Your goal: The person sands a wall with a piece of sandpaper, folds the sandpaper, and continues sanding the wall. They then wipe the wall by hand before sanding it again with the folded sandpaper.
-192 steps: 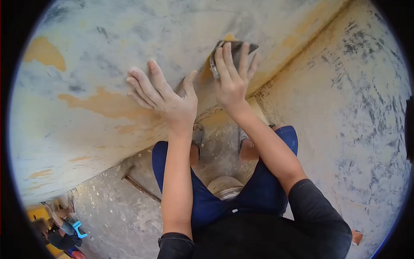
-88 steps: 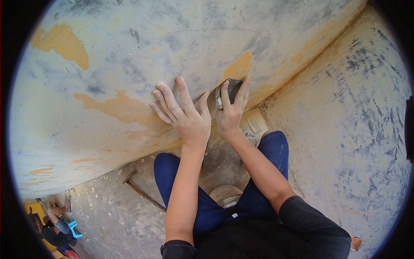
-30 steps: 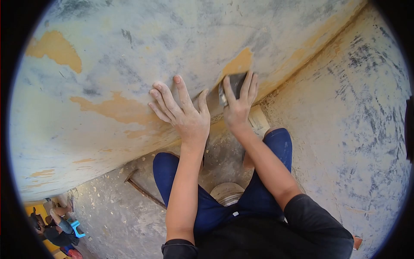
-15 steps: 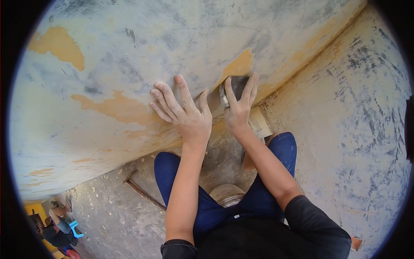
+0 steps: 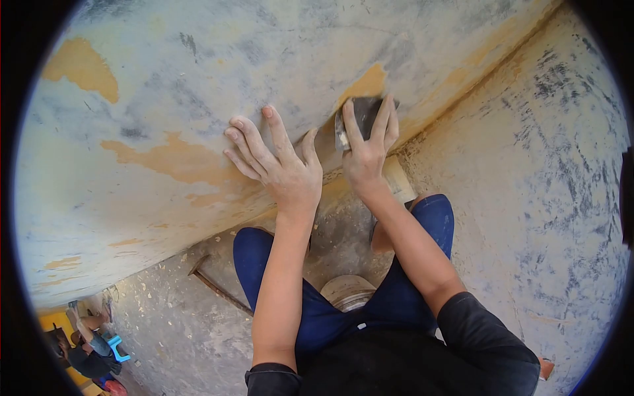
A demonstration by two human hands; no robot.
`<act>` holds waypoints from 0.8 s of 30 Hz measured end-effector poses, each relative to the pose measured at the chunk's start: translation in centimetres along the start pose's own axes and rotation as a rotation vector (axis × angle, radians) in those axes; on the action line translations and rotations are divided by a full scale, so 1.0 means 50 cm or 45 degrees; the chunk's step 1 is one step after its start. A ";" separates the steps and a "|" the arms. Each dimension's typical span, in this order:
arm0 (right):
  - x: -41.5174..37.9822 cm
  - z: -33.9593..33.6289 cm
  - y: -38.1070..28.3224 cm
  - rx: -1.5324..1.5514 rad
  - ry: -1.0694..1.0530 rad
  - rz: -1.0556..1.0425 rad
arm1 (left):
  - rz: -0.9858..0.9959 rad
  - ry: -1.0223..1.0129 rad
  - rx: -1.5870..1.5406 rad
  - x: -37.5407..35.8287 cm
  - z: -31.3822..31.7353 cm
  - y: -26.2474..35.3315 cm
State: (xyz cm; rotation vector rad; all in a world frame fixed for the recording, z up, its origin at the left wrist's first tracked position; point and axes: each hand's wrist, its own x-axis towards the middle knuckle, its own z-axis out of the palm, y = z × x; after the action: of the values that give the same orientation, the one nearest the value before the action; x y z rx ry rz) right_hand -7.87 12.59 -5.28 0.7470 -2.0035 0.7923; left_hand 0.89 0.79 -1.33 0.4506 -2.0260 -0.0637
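My left hand (image 5: pixel 290 178) rests on the wall (image 5: pixel 218 72) with its fingers spread, holding nothing. To its right, my right hand (image 5: pixel 365 165) grips a flat dark scraper (image 5: pixel 366 113). Two or more fingers press over the blade, which lies against the wall just below an orange bare patch (image 5: pixel 367 82); its far side and any handle are hidden. Pale dust covers the fingers of both hands. Another orange patch (image 5: pixel 175 160) shows left of my left hand.
A second scuffed wall (image 5: pixel 528 185) meets the first at a corner on the right. A hammer-like tool (image 5: pixel 221 290) lies on the floor. Between my legs stands a bucket (image 5: pixel 345 288). Another person (image 5: pixel 89 360) is at the lower left beside a light-blue object (image 5: pixel 117 348).
My right hand and the scraper have moved slightly up the wall. My left hand stays spread on the wall, and the view has shifted a little.
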 end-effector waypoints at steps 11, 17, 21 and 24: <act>0.001 -0.009 0.002 0.044 0.017 0.006 | 0.011 0.011 -0.012 0.000 0.006 -0.005; -0.003 0.004 -0.004 0.030 -0.026 0.036 | -0.015 0.001 0.005 0.001 0.005 0.001; -0.006 0.002 0.009 0.077 0.032 -0.014 | -0.028 0.070 -0.079 0.006 0.006 0.003; -0.042 0.014 0.020 0.001 -0.043 0.036 | -0.005 0.078 -0.080 0.003 0.003 0.000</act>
State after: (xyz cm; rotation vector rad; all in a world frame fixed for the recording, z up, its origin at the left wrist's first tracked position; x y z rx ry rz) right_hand -7.95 13.15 -7.67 0.7382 -2.0482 0.8022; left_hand 0.68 0.71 -1.28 0.4125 -1.9578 -0.1141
